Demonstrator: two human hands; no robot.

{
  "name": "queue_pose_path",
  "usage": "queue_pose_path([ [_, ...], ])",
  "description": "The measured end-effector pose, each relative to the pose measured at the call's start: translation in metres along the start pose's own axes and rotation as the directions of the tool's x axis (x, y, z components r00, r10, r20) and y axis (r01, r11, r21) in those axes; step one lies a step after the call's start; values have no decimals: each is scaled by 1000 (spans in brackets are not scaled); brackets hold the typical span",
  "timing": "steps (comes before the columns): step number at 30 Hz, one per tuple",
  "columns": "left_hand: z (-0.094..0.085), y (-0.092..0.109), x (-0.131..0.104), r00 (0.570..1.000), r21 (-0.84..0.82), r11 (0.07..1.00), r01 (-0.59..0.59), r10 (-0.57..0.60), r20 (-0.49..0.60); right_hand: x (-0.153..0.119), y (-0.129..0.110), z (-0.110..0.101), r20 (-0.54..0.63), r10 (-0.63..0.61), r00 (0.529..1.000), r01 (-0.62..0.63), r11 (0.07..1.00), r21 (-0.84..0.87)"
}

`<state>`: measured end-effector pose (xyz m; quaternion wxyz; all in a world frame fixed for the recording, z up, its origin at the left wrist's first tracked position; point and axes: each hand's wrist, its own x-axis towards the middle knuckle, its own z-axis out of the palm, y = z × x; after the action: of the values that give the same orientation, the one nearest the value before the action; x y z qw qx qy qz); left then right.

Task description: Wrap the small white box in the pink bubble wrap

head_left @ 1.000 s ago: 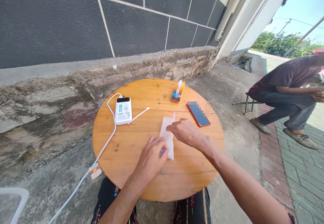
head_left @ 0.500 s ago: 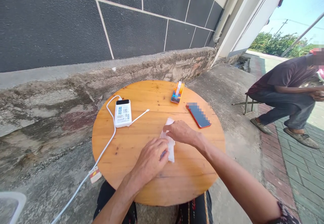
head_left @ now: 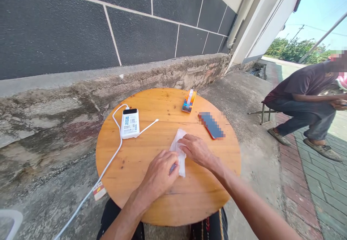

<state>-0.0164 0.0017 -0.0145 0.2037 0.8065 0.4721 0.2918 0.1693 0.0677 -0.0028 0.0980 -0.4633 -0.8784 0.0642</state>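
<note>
I handle white sheet [head_left: 177, 136]: left hand [head_left: 159, 169] curled round bluish thing [head_left: 172, 168]; right hand [head_left: 197, 149] bent-fingered, pinch unclear. Light touch needed next.

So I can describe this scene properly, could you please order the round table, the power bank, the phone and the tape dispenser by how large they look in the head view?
1. Round table
2. Power bank and phone: too alike to rank
3. Tape dispenser, the smallest
</note>
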Motion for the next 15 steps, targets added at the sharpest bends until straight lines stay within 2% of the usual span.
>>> queue_pose_path([
  [3, 0, 1, 0, 1000, 10, 1000, -6, 6, -4, 2, -3, 9, 31, 32, 999, -31, 999, -39],
  [10, -1, 3, 0, 1000, 6, 1000, 16, -16, 0, 4, 3, 15, -26, 50, 998, -50, 999, 4],
  [12, -2, 3, 0, 1000, -2, 1000, 30, -30, 7, -6, 3, 11, -70, 65, 995, -58, 994, 93],
  [15, -4, 4, 0, 999, -8, 999, 42, -42, 18, -35, -2, 3, -150, 73, 986, -19, 943, 331],
])
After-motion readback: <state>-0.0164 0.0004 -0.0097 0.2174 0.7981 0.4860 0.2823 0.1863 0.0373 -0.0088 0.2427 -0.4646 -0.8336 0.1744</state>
